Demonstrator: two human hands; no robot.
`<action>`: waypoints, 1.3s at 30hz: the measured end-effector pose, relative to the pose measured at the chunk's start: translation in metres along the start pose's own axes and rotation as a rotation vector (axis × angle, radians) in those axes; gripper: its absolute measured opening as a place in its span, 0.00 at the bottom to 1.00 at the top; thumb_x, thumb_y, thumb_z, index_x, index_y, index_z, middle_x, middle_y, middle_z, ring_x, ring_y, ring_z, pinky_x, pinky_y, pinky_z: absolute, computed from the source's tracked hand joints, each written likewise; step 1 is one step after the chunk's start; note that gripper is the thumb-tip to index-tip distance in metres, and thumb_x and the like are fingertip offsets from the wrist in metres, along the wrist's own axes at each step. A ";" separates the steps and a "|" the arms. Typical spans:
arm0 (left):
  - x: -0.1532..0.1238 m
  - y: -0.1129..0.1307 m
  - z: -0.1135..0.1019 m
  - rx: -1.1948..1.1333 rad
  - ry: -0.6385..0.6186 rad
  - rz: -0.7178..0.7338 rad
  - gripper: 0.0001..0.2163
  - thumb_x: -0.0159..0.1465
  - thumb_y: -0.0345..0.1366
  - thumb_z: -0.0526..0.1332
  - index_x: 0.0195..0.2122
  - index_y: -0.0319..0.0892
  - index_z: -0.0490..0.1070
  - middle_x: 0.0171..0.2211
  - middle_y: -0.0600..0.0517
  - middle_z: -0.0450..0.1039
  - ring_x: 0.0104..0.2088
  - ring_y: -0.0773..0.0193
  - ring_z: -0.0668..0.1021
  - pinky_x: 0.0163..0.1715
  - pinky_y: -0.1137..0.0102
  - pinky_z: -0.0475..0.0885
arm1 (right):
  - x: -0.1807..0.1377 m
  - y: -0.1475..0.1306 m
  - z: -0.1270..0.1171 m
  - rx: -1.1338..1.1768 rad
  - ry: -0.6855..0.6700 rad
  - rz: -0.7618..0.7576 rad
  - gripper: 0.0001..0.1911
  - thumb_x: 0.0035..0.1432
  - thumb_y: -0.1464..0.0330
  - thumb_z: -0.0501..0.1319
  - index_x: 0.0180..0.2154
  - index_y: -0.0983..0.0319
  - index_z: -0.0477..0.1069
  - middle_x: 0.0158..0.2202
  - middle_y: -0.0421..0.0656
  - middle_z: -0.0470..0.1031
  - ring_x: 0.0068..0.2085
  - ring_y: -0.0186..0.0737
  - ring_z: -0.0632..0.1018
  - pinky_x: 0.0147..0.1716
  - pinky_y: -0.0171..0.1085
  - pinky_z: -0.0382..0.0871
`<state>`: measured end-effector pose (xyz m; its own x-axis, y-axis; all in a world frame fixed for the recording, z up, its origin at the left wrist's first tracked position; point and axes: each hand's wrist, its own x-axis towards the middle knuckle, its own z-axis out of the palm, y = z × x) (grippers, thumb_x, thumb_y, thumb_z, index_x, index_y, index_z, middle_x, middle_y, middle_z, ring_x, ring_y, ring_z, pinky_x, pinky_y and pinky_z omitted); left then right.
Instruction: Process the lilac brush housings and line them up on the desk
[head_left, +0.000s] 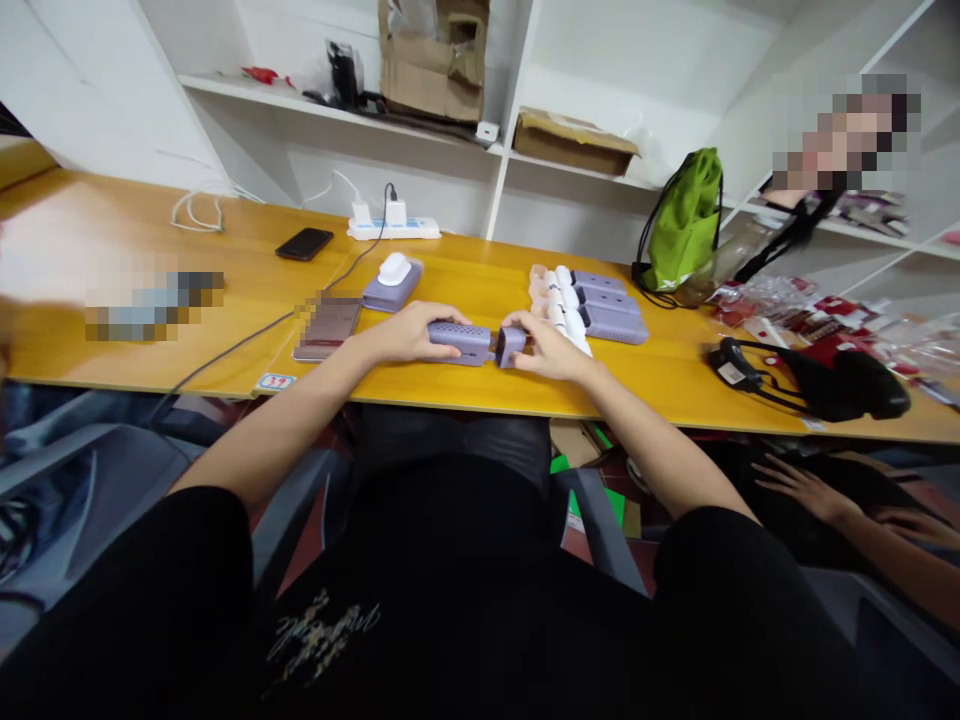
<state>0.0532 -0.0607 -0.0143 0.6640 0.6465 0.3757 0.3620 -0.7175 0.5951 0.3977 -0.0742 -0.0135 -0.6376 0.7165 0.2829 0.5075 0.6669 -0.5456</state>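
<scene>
My left hand is closed around a purple plastic case with a perforated top, a little above the table's front edge. In my right hand is a shorter purple end piece, gripped between thumb and fingers. The two parts face each other end to end with a narrow gap, where something small shows that I cannot make out. Right of my hands lie several purple cases with white and peach pieces at their left ends. Behind my left hand a white rounded object rests on a purple box.
A notebook-like item lies left of my hand, near a dark cable. Farther back are a phone and a power strip. At right are a green bag, a black strapped item and another person's hand.
</scene>
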 end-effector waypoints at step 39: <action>-0.011 -0.007 -0.030 0.070 -0.092 -0.364 0.35 0.68 0.67 0.68 0.67 0.48 0.85 0.68 0.44 0.85 0.68 0.37 0.84 0.72 0.50 0.76 | -0.120 0.002 -0.037 0.744 0.589 0.502 0.29 0.48 0.60 0.82 0.51 0.50 0.77 0.43 0.38 0.84 0.39 0.44 0.83 0.40 0.43 0.84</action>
<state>0.0240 -0.0551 -0.0015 0.5381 0.8389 0.0813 0.6266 -0.4627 0.6271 0.4968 -0.1508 -0.0194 0.0264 0.9925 0.1197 0.0270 0.1190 -0.9925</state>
